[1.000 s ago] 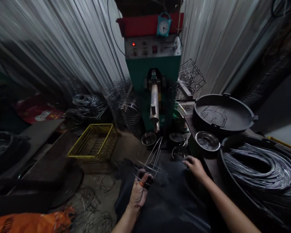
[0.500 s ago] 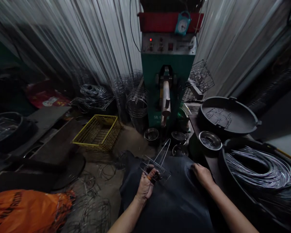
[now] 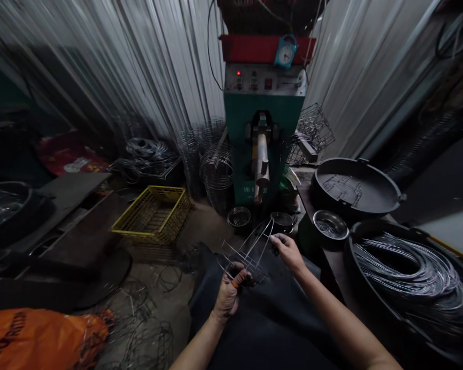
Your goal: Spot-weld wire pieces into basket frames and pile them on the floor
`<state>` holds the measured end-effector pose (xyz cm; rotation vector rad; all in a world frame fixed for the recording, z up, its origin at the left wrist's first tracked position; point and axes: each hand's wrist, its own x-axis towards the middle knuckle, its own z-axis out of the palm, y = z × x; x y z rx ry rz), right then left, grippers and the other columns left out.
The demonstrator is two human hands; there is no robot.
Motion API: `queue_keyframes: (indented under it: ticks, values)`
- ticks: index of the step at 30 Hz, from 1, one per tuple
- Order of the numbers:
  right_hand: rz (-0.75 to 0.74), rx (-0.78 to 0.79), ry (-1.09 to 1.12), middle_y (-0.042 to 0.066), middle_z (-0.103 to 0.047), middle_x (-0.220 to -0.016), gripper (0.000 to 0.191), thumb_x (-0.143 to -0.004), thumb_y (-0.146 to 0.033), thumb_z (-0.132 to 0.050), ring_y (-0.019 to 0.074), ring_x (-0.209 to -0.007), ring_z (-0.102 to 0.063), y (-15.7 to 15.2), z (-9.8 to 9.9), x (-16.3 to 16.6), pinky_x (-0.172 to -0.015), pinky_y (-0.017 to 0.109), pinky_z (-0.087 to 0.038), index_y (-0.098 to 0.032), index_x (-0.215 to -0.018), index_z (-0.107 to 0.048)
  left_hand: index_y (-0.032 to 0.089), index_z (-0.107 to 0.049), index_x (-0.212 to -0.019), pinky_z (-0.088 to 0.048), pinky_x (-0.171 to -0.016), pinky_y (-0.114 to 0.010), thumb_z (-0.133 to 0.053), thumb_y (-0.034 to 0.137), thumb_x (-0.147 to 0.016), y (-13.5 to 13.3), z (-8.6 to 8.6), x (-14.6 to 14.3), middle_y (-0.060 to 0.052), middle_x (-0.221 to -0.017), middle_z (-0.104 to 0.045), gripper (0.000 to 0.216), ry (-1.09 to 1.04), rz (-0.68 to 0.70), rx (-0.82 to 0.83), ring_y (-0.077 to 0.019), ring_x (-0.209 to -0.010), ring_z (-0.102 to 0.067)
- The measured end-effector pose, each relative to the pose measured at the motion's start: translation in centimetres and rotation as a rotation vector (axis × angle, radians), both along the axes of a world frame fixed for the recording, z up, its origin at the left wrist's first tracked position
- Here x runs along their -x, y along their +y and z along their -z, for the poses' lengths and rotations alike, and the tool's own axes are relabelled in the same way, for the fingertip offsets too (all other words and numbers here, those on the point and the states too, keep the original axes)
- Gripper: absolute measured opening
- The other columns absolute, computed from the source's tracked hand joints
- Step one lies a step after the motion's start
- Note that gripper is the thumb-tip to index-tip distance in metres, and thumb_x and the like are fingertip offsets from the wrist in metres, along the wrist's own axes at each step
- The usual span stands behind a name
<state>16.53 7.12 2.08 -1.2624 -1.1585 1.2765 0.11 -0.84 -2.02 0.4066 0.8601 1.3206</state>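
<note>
My left hand [image 3: 228, 293] is closed round the lower part of a small frame of bent metal wire [image 3: 248, 252], held above a dark apron [image 3: 278, 318] over my lap. Something orange is wrapped on a finger or thumb of this hand. The frame has crossing rods and a narrow pointed loop that reaches up and away from me. At the right side of that loop, my right hand [image 3: 289, 253] pinches the wire between thumb and fingertips. Poor light blurs the thin rods, and my left fingers hide part of them.
Ahead stands a green machine [image 3: 260, 154] with a protruding metal arm. Small bowls [image 3: 239, 218] sit below it. On the right are a wide black pan [image 3: 381, 198], a metal bowl [image 3: 331, 225] and a tub of wires [image 3: 412, 272]. A yellow basket [image 3: 152, 231] stands left.
My right hand has come from the right side of my lap up and left to the wire frame and closed on its loop. My left hand still holds the frame. The view has shifted slightly.
</note>
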Motion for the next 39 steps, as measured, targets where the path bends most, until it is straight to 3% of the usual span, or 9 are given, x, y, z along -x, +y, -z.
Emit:
queue_keyframes:
  ticks: [20, 31, 39]
  values:
    - [-0.021, -0.081, 0.067, -0.003, -0.044, -0.055, 0.035, -0.069, -0.051, -0.057, 0.0095, -0.050, -0.039, 0.9, 1.2, 0.2, -0.047, 0.021, -0.033, -0.016, -0.064, -0.054, 0.017, -0.051, -0.079, -0.043, -0.047, -0.023, -0.074, 0.027, -0.057, 2.1, -0.3, 1.3, 0.004, -0.060, -0.058, 0.034, 0.053, 0.110, -0.021, -0.0066, -0.042, -0.046]
    - [0.023, -0.115, 0.145, -0.003, -0.043, -0.053, 0.031, -0.071, -0.044, -0.058, 0.0093, -0.049, -0.038, 5.4, 1.3, 0.6, -0.045, 0.021, -0.031, -0.016, -0.060, -0.051, 0.018, -0.050, -0.085, -0.044, -0.045, -0.022, -0.076, 0.028, -0.054, 6.6, -0.5, 0.9, 0.004, -0.064, -0.059, 0.042, 0.013, 0.089, 0.028, -0.0036, -0.039, -0.042]
    - [0.064, -0.108, 0.239, -0.003, -0.045, -0.055, 0.026, -0.070, -0.041, -0.060, 0.0085, -0.049, -0.039, 8.2, 2.3, 1.1, -0.045, 0.020, -0.031, -0.016, -0.064, -0.052, 0.017, -0.049, -0.088, -0.043, -0.044, -0.021, -0.075, 0.026, -0.056, 9.4, -0.9, 1.3, 0.004, -0.063, -0.059, 0.042, 0.009, 0.099, -0.026, -0.0036, -0.039, -0.042]
